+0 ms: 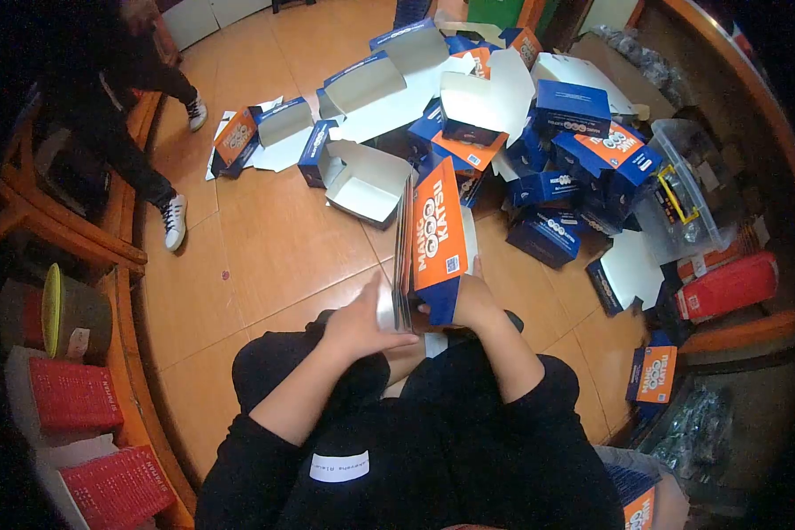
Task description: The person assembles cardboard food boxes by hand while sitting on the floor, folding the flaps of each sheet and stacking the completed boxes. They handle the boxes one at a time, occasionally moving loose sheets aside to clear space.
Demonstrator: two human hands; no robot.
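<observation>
Upright between my hands, above my lap, stands a stack of flat cardboard boxes [406, 256]. Its right side is an orange and blue box [440, 234] that stands partly opened out. My right hand [475, 302] grips this box at its lower right edge, some fingers hidden behind it. My left hand [362, 322] is at the lower left of the stack, thumb and fingers spread, the fingertips close to the flat boxes. An open white-lined box [362, 190] lies on the floor just beyond the stack.
Many blue and orange boxes [574, 106] are heaped ahead and to the right. A clear plastic bin [689, 194] and red packs [729, 287] are at the right. Another person's legs [132, 168] are at the upper left; red packages [75, 393] lie at the left.
</observation>
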